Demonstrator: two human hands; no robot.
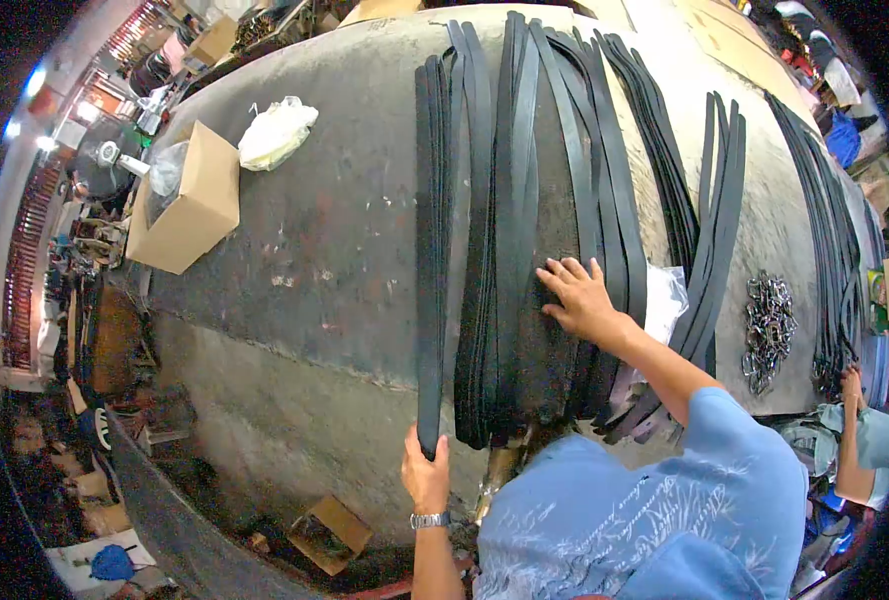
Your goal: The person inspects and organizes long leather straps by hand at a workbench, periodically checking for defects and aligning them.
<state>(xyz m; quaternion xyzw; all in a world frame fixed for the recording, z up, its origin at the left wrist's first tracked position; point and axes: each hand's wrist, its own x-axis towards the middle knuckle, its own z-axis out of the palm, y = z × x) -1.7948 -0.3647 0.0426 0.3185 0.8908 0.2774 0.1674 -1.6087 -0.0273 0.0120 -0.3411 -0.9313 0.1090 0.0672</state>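
Note:
Long black belt straps point(504, 230) lie side by side in bundles across the table. At the table's near edge, my left hand point(426, 478) is closed round the lower end of the leftmost bundle of straps point(430, 300). A metal-banded watch is on that wrist. My right hand point(576, 298) is spread with its fingers apart, palm down, over the gap between two strap bundles. Whether its palm presses on the straps beneath cannot be seen. Just right of it, a clear plastic bag point(665, 300) is partly hidden by my forearm.
A cardboard box point(196, 205) and a pale plastic bag point(278, 133) stand at the table's left. To the right are a pile of metal buckles point(768, 330) and further straps point(814, 220). Another person's hand point(851, 385) is at the far right; an open carton point(330, 533) sits below.

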